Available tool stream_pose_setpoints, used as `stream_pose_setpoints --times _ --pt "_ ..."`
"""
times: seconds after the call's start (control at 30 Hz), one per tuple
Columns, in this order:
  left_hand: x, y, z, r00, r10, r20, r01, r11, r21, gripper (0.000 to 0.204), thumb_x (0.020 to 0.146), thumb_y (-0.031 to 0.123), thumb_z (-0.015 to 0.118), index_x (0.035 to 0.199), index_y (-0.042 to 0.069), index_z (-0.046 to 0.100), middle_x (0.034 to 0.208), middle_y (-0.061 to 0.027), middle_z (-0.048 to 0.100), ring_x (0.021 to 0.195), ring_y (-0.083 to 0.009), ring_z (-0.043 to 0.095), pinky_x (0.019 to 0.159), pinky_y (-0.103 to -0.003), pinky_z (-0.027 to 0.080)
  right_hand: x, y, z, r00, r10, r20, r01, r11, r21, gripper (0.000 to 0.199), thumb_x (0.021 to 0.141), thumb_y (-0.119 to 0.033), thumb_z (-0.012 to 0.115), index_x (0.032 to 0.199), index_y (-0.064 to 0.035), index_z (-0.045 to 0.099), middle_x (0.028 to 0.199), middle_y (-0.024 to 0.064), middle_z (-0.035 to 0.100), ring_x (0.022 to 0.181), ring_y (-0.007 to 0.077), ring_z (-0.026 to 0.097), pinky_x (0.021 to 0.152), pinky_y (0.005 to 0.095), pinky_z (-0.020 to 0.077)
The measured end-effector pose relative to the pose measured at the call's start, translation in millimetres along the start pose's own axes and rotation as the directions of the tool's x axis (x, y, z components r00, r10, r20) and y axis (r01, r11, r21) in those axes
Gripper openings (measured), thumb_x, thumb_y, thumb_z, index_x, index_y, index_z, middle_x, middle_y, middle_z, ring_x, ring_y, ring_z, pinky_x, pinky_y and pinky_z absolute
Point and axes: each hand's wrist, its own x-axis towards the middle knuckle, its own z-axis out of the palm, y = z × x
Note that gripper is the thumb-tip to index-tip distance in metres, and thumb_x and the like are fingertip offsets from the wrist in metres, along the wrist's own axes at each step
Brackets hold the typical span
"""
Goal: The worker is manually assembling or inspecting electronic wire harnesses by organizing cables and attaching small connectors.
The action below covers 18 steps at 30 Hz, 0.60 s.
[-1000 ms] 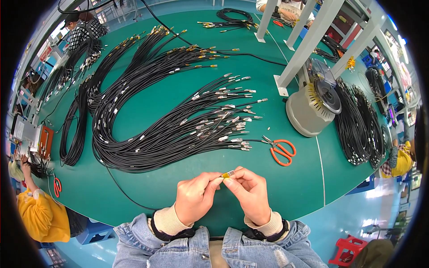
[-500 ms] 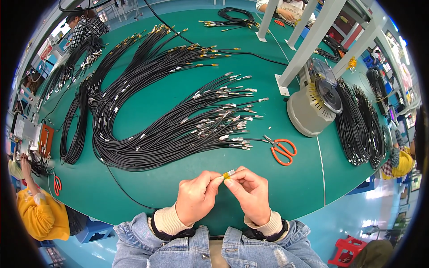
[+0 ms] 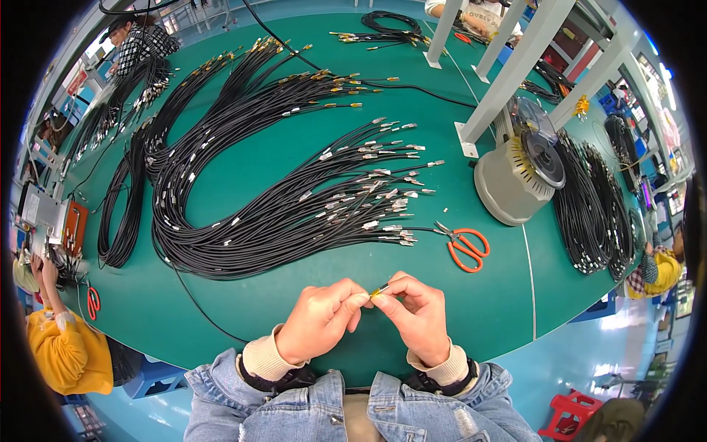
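Near the table's front edge, my left hand (image 3: 317, 320) and my right hand (image 3: 417, 315) meet fingertip to fingertip. Between them they pinch a small cable end (image 3: 379, 289) with a yellow wrap and a dark tip; its details are partly hidden by my fingers. A black cable (image 3: 202, 313) runs from the bundle toward my left forearm and goes out of sight there. Beyond my hands lies a large curved bundle of black cables (image 3: 243, 247) with white tags and silver ends. To the right of it, orange-handled scissors (image 3: 468, 250) rest with blades apart.
A round beige machine (image 3: 508, 190) stands at the right beside grey metal posts (image 3: 512, 74). More black cables (image 3: 589, 214) hang or lie beyond it. A person in yellow (image 3: 70, 353) works at the left edge; others sit around the green table (image 3: 493, 306).
The cable end has turned between my fingers: its silver face has given way to a dark side. My left hand has shifted slightly left and its fingers have moved.
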Motion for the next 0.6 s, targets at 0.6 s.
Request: stream_pose_setpoints --times 0.6 --pt "3.7 -7.1 -7.7 0.87 -0.257 0.422 0.473 0.675 -0.566 0.033 0.1 0.028 0.04 0.087 0.003 0.057 0.052 0.002 0.047 0.042 -0.0028 0.033 0.039 -0.02 0.024 3.2 -8.8 1.2 0.99 0.14 0.02 -0.14 0.959 0.244 0.009 0.088 -0.005 0.06 0.092 0.0029 0.062 0.085 0.0044 0.057 0.075 0.0105 0.053 0.067 0.0228 0.044"
